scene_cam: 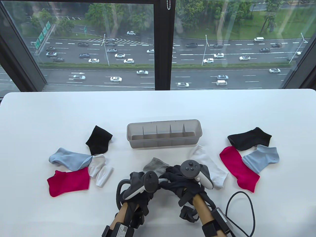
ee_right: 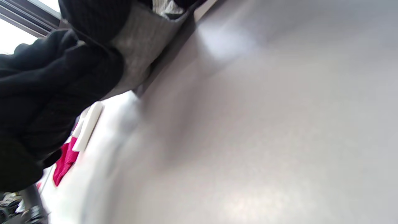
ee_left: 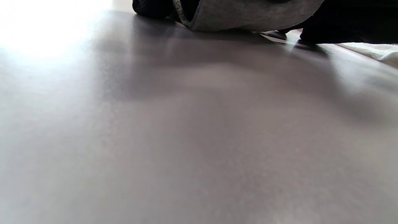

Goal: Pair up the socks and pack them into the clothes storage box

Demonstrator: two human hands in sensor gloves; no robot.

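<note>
Both hands (scene_cam: pixel 170 181) pinch the soft grey sock (scene_cam: pixel 156 166); align cuffs, then fold toward the translucent grey divided plastic box (scene_cam: pixel 164 133) beyond your grip.

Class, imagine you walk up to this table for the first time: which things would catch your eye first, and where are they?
Probably the bright red socks: one at the left end of the table, one on the right, each among black, blue and white socks. Next, the grey box in the middle, its compartments showing nothing inside. Just in front of it, the left hand and right hand meet over a grey sock.
</note>
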